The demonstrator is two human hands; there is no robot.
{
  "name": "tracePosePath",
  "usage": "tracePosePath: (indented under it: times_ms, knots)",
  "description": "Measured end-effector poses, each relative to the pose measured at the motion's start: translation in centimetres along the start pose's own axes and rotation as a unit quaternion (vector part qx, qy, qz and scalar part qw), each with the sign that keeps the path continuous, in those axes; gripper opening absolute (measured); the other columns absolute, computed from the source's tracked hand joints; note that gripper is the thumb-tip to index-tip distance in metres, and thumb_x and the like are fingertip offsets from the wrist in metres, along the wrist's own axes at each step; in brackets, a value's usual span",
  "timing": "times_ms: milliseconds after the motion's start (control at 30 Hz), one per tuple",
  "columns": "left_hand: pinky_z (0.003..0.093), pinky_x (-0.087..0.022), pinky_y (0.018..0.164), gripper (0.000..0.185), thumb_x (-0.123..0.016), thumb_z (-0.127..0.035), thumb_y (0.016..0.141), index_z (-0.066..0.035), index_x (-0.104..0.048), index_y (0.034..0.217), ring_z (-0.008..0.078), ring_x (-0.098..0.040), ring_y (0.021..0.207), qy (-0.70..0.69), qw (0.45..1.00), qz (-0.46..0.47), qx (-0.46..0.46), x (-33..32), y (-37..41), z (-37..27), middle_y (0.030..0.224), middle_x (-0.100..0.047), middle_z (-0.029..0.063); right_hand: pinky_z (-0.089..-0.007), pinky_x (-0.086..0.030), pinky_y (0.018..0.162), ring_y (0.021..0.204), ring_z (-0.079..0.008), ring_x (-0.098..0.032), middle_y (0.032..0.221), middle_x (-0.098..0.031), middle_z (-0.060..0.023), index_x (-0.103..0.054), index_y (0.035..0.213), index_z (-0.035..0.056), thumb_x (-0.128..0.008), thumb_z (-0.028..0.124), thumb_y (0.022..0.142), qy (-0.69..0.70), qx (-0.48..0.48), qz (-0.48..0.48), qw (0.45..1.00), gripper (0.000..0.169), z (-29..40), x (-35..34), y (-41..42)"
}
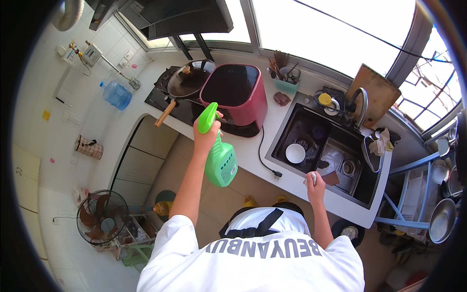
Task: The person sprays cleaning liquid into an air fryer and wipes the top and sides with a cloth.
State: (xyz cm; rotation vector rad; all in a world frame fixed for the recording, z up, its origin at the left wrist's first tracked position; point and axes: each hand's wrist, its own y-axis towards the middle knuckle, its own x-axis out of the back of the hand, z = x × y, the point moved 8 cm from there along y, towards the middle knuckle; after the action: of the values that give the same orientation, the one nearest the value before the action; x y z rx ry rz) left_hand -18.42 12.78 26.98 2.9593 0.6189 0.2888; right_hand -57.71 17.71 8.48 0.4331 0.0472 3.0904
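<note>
My left hand (207, 135) is wrapped around the neck of a green spray bottle (222, 164), just below its bright green trigger head. The bottle hangs tilted in front of the counter edge, its nozzle end toward a red air fryer (233, 93) with a dark glossy top. Near the front rim of the black double sink (271, 153), my right hand (316, 186) grips a crumpled white cloth (312, 177), mostly hidden by the fingers. In the left basin lies a white bowl (295, 153). A brown flat pad (331, 179) rests beside my right hand in the other basin.
A black power cord with a plug (277, 174) runs along the white counter (251, 155). A lidded pan (189, 82) with a wooden handle sits on the gas stove. Behind the sink are a faucet (362, 106) and cutting board (374, 95). A fan (103, 219) stands lower left.
</note>
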Motion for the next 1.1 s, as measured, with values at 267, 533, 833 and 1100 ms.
tracePosePath:
  times_ms: [267,533,833,1100]
  knots:
    - [0.0263,-0.048,0.045,0.012,-0.054,-0.003,0.072,-0.002,-0.060,0.082,0.0110,-0.055,0.052,0.049,0.997,0.049,0.039,-0.2,5.8,3.5,0.075,-0.062,0.0035,-0.0278,-0.043,0.057,0.061,-0.0138,-0.058,0.066,-0.061,-0.0069,-0.060,0.085,0.0013,-0.055,0.019,0.093,-0.001,-0.032,-0.046,0.998,0.020,0.1,-1.9,-1.0]
    - [0.0264,-0.048,0.047,0.019,-0.054,-0.003,0.074,-0.001,-0.062,0.091,0.0126,-0.058,0.051,0.044,0.998,0.034,0.042,0.6,7.3,5.3,0.084,-0.066,0.0066,-0.0285,-0.043,0.056,0.059,-0.0140,-0.057,0.064,-0.060,-0.0073,-0.059,0.084,0.0006,-0.056,0.020,0.093,-0.016,-0.028,-0.058,0.998,0.022,0.5,-1.4,-1.1]
    - [0.0266,-0.050,0.058,0.045,-0.057,-0.002,0.083,0.000,-0.050,0.127,0.0124,-0.061,0.062,-0.002,0.997,-0.075,-0.034,7.4,0.7,4.2,0.114,-0.064,0.0112,-0.0272,-0.042,0.056,0.060,-0.0112,-0.055,0.064,-0.059,-0.0055,-0.059,0.084,0.0006,-0.056,0.021,0.094,-0.011,-0.017,-0.004,1.000,0.023,0.6,0.1,1.0]
    - [0.0275,-0.050,0.077,0.041,-0.066,-0.009,0.087,0.003,-0.051,0.123,0.0138,-0.065,0.082,0.184,0.905,-0.375,-0.083,18.2,-21.0,4.1,0.095,-0.069,0.0113,-0.0257,-0.041,0.054,0.058,-0.0088,-0.054,0.065,-0.057,-0.0023,-0.059,0.086,0.0013,-0.054,0.020,0.095,-0.028,0.050,0.240,0.969,0.022,0.3,-7.3,3.6]
